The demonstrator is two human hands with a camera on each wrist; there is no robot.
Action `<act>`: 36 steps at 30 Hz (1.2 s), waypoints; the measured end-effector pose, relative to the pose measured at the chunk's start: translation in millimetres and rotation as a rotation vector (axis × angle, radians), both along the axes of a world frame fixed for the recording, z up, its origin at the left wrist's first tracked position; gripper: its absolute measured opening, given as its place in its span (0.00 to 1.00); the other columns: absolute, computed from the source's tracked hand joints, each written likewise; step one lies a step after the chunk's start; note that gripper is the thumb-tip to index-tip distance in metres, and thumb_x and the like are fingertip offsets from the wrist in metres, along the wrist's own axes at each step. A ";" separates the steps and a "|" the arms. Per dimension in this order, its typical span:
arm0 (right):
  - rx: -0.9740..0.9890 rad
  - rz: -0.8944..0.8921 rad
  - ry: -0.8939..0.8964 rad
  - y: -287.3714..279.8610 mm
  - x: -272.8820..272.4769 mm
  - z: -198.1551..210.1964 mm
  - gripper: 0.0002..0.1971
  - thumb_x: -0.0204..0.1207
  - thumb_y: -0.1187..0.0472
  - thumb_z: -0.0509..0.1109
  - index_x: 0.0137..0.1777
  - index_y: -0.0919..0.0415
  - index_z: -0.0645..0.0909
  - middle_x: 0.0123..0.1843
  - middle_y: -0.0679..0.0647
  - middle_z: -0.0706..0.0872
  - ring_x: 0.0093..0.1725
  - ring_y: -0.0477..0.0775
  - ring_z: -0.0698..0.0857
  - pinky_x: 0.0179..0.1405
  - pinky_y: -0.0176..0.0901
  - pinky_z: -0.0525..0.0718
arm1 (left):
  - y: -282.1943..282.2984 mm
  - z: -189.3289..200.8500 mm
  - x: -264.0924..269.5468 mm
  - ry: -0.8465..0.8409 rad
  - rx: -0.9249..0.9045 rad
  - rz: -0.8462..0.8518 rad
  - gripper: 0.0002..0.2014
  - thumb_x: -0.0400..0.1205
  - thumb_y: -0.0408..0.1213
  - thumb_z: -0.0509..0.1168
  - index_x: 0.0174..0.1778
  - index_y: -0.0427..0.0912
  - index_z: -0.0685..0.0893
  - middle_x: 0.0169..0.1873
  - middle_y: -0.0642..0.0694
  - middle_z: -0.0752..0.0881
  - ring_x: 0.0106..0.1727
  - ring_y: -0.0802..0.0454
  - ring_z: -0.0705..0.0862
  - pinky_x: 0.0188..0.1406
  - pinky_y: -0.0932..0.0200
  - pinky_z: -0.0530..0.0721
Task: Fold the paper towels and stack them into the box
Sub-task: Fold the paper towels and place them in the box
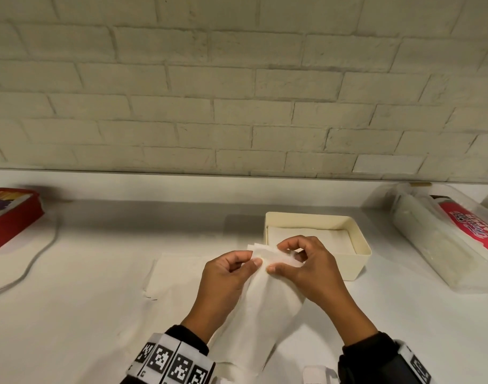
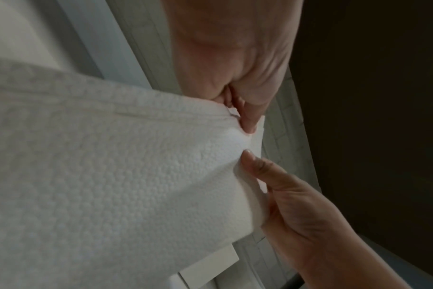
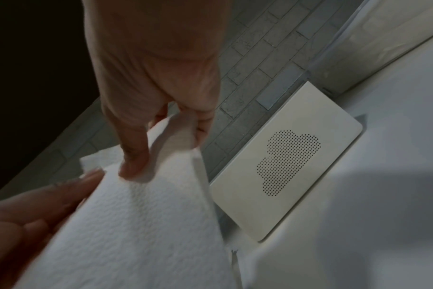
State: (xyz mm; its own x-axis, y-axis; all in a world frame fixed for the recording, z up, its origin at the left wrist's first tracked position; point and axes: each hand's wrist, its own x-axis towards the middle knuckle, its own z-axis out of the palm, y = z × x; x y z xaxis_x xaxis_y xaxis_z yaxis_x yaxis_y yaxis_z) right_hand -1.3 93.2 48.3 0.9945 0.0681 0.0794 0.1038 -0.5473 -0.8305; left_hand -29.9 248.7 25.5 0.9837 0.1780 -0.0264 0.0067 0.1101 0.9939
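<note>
A white embossed paper towel [image 1: 260, 306] hangs lifted above the counter, its lower end draped toward me. My left hand [image 1: 231, 270] pinches its top edge between thumb and fingers, and my right hand [image 1: 298, 261] pinches the same edge just to the right. The wrist views show the paper towel [image 2: 126, 166] [image 3: 146, 224] close up, with the left hand [image 2: 247, 121] and the right hand [image 3: 146, 152] at its top corners. Behind the hands stands a cream box [image 1: 356, 261] holding folded towels [image 1: 334, 239]. More flat towels [image 1: 179, 275] lie on the counter to the left.
A clear plastic pack with a red label [image 1: 459, 234] lies at the right. A red tin [image 1: 10, 214] sits at the far left, with a white cable [image 1: 34, 261] curving beside it. A brick wall [image 1: 237, 79] rises behind the white counter [image 1: 71, 314].
</note>
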 end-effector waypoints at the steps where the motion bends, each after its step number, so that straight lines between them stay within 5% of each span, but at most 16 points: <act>1: -0.005 -0.004 0.020 -1.3 -0.1 -0.2 0.21 0.57 0.56 0.85 0.42 0.40 0.76 0.53 0.45 0.78 0.46 0.42 0.77 0.40 0.25 0.73 | 0.6 0.1 -0.1 0.007 -0.017 0.007 0.03 0.75 0.29 0.72 0.41 0.40 0.89 0.36 0.46 0.92 0.37 0.54 0.89 0.38 0.65 0.85; 5: -0.004 -0.050 0.023 -2.5 -2.0 -1.5 0.29 0.57 0.61 0.85 0.53 0.42 0.73 0.57 0.48 0.77 0.45 0.43 0.76 0.45 0.33 0.74 | 2.7 -0.7 1.8 0.024 -0.062 0.048 0.04 0.74 0.31 0.73 0.44 0.38 0.89 0.39 0.43 0.92 0.41 0.52 0.89 0.45 0.61 0.87; 9: 0.015 -0.100 -0.040 -2.2 0.5 -0.5 0.34 0.58 0.63 0.85 0.60 0.43 0.71 0.58 0.47 0.73 0.41 0.39 0.76 0.37 0.24 0.72 | 2.8 -2.9 3.1 0.034 -0.088 0.079 0.03 0.75 0.30 0.72 0.43 0.39 0.89 0.39 0.44 0.91 0.41 0.54 0.89 0.43 0.66 0.86; 13: 0.059 -0.121 -0.053 -4.1 3.5 2.4 0.35 0.57 0.63 0.85 0.58 0.41 0.70 0.57 0.46 0.75 0.44 0.42 0.77 0.36 0.25 0.73 | 2.3 -4.4 5.7 0.113 -0.232 0.111 0.06 0.76 0.32 0.71 0.46 0.36 0.89 0.44 0.39 0.91 0.49 0.43 0.89 0.56 0.50 0.85; 19: 0.081 -0.119 -0.010 -7.9 4.8 3.9 0.34 0.55 0.63 0.86 0.56 0.43 0.71 0.46 0.45 0.78 0.38 0.45 0.76 0.34 0.30 0.74 | 1.4 -4.8 6.4 0.173 -0.347 0.082 0.06 0.78 0.30 0.68 0.48 0.31 0.87 0.43 0.36 0.91 0.44 0.43 0.89 0.52 0.50 0.85; 23: 0.148 -0.166 0.036 -7.8 7.1 -1.1 0.23 0.55 0.63 0.85 0.47 0.48 0.79 0.36 0.45 0.81 0.32 0.44 0.78 0.33 0.34 0.77 | 1.7 -7.7 7.9 0.215 -0.408 0.068 0.08 0.78 0.29 0.68 0.50 0.28 0.85 0.46 0.34 0.90 0.45 0.42 0.88 0.52 0.50 0.86; 29: 0.232 -0.231 0.090 -11.5 9.2 -14.7 0.08 0.59 0.64 0.84 0.32 0.57 0.86 0.31 0.51 0.88 0.27 0.52 0.83 0.37 0.41 0.86 | 4.2 -15.7 10.4 0.238 -0.355 0.100 0.06 0.78 0.29 0.69 0.48 0.31 0.87 0.45 0.35 0.90 0.51 0.39 0.88 0.63 0.43 0.82; 31: 0.280 -0.246 0.085 -13.0 8.1 -17.6 0.08 0.59 0.65 0.84 0.32 0.58 0.87 0.31 0.50 0.88 0.28 0.53 0.84 0.35 0.39 0.87 | 3.6 -19.6 10.1 0.242 -0.325 0.105 0.06 0.78 0.30 0.70 0.47 0.32 0.87 0.45 0.36 0.91 0.53 0.38 0.88 0.64 0.41 0.81; 36: 0.366 -0.267 0.111 -14.6 11.2 -25.2 0.10 0.57 0.69 0.84 0.32 0.65 0.83 0.27 0.54 0.85 0.28 0.55 0.84 0.41 0.55 0.90 | 0.5 -24.9 9.3 0.225 -0.248 0.069 0.06 0.79 0.32 0.69 0.48 0.35 0.89 0.46 0.39 0.91 0.54 0.40 0.88 0.65 0.42 0.81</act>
State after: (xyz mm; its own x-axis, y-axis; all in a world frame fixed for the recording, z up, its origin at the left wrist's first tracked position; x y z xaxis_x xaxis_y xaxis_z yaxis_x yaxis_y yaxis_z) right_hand 9.8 78.6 23.1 0.9772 -0.2046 -0.0571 -0.1011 -0.2114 -0.9722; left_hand -20.6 249.2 0.5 0.9343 0.2047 -0.2920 0.2067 0.3562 0.9112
